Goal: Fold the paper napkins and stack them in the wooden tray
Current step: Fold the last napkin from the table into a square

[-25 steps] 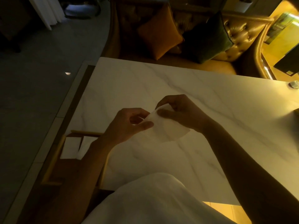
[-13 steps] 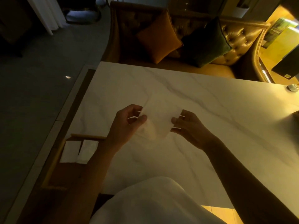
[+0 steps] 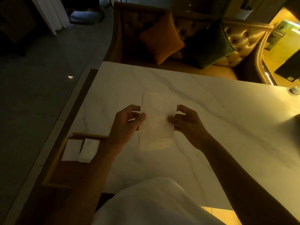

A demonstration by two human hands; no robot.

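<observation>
A thin white paper napkin [image 3: 156,120] is held up flat as a tall rectangle above the marble table [image 3: 219,127]. My left hand [image 3: 125,125] pinches its left edge between thumb and fingers. My right hand [image 3: 186,122] pinches its right edge. To the lower left stands the wooden tray [image 3: 53,166] with two folded white napkins [image 3: 80,150] lying side by side at its far end.
A tufted sofa [image 3: 240,44] with an orange cushion [image 3: 161,39] and a dark green cushion [image 3: 209,46] stands beyond the table's far edge. A small round object [image 3: 294,90] sits at the table's far right. White fabric [image 3: 151,203] covers the near bottom of the view.
The napkin was bunched between both hands; it has been spread open into a flat upright rectangle, with the hands moved apart to its left and right edges.
</observation>
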